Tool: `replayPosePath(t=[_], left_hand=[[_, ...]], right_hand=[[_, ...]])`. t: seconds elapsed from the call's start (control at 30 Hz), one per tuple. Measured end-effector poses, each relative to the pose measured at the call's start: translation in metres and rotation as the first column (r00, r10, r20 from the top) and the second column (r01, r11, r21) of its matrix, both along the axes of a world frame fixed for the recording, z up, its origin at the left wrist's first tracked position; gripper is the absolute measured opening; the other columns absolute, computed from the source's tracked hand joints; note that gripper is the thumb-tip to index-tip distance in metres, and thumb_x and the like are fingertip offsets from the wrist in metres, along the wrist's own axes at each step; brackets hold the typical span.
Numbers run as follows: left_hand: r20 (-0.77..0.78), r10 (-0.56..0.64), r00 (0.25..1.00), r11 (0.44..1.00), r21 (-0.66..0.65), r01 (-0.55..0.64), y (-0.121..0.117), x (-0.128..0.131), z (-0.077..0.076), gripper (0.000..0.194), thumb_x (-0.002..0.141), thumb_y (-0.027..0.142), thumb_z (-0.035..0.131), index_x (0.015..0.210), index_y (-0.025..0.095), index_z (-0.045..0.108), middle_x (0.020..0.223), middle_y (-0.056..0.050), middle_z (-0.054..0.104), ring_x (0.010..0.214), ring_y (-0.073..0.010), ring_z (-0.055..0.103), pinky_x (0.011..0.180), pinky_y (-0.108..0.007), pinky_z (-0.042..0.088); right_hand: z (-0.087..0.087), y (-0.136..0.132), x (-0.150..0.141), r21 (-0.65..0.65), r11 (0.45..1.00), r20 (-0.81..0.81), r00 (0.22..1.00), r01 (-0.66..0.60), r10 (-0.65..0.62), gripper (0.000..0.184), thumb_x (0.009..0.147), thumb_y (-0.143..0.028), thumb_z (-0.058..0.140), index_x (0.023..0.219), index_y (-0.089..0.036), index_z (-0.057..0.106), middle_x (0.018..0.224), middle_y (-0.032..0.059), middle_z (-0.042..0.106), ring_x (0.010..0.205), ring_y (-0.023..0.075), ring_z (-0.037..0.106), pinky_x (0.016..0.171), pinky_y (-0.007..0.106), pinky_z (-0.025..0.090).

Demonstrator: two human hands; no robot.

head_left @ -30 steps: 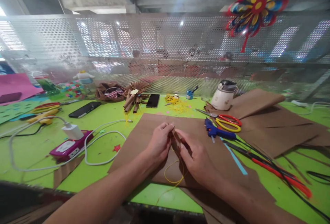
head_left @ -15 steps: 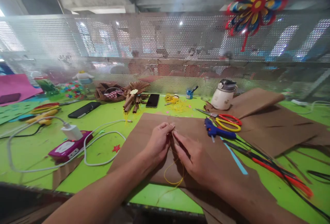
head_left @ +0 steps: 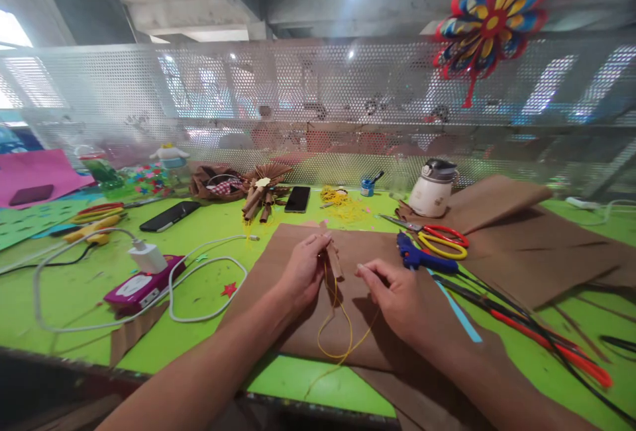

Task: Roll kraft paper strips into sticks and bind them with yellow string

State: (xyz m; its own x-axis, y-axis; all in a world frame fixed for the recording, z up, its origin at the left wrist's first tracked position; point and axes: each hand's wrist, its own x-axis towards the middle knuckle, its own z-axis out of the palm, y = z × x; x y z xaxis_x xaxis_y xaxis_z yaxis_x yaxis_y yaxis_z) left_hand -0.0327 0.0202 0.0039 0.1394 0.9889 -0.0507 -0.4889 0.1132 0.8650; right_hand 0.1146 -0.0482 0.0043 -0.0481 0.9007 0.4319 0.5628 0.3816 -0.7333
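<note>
A small folded piece of brown paper [head_left: 336, 264] is pinched in my left hand [head_left: 304, 271], above a large brown paper sheet [head_left: 293, 315]. Yellow thread [head_left: 348, 325] hangs from that piece in a loop over the sheet, and its loose end reaches the green table near the front edge. My right hand [head_left: 392, 292] is apart from the folded paper, just to its right, with thumb and forefinger pressed together. One strand of the thread runs up to this hand; the fingertips hide the exact grip.
Scissors [head_left: 442, 239], a blue glue gun [head_left: 427, 259] and red-handled tongs-like tool [head_left: 551, 335] lie at right. A thermos [head_left: 432, 189] stands behind them. At left are a purple power strip [head_left: 144, 285] with white cable and a phone [head_left: 169, 216]. Paper rolls [head_left: 256, 199] lie behind.
My right hand has come away from my left and moved right. The folded paper piece, hidden before between the hands, now shows in my left. The view has shifted slightly.
</note>
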Motion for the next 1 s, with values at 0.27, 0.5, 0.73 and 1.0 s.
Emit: replayPosePath(t=[0.27,0.5,0.73,1.0], left_hand=[[0.020,-0.077,0.997,0.996,-0.049,0.078,0.002,0.003,0.002,0.011,0.076,0.022,0.062,0.072,0.012,0.060,0.062,-0.001,0.058,0.052,-0.0092,0.053,0.049,-0.020,0.042],[0.122,-0.192,0.974,0.968,-0.142,0.208,-0.005,0.005,0.014,0.016,0.083,0.024,0.052,0.073,0.012,0.058,0.060,-0.002,0.058,0.049,-0.0114,0.055,0.048,-0.023,0.045],[0.124,-0.152,0.981,0.980,-0.109,0.166,-0.017,0.003,0.028,0.014,0.081,0.024,0.056,0.074,0.012,0.058,0.060,-0.002,0.060,0.050,-0.0112,0.058,0.049,-0.021,0.046],[0.080,-0.177,0.981,0.984,0.020,0.176,-0.015,0.003,0.018,0.015,0.076,0.027,0.064,0.079,0.013,0.060,0.070,-0.003,0.064,0.061,-0.0122,0.061,0.065,-0.026,0.051]], right_hand=[[0.012,0.000,0.005,-0.164,0.986,-0.075,0.997,-0.007,-0.006,0.048,0.087,-0.043,0.043,0.048,-0.017,0.052,0.043,-0.0027,0.043,0.043,0.0094,0.040,0.044,0.022,0.031],[0.019,-0.003,0.005,-0.138,0.963,-0.246,0.950,-0.230,0.191,0.025,0.076,-0.026,0.059,0.097,-0.018,0.067,0.091,0.0041,0.069,0.076,0.0156,0.063,0.065,0.024,0.049],[0.027,-0.008,0.007,-0.089,0.988,-0.125,0.985,-0.127,0.115,0.033,0.088,-0.032,0.046,0.068,-0.017,0.067,0.091,0.0064,0.069,0.082,0.0182,0.064,0.070,0.026,0.049],[0.005,0.000,-0.009,-0.099,0.939,-0.181,0.933,-0.331,0.310,0.029,0.084,-0.037,0.050,0.080,-0.014,0.067,0.081,0.0050,0.069,0.070,0.0159,0.060,0.063,0.025,0.045]])
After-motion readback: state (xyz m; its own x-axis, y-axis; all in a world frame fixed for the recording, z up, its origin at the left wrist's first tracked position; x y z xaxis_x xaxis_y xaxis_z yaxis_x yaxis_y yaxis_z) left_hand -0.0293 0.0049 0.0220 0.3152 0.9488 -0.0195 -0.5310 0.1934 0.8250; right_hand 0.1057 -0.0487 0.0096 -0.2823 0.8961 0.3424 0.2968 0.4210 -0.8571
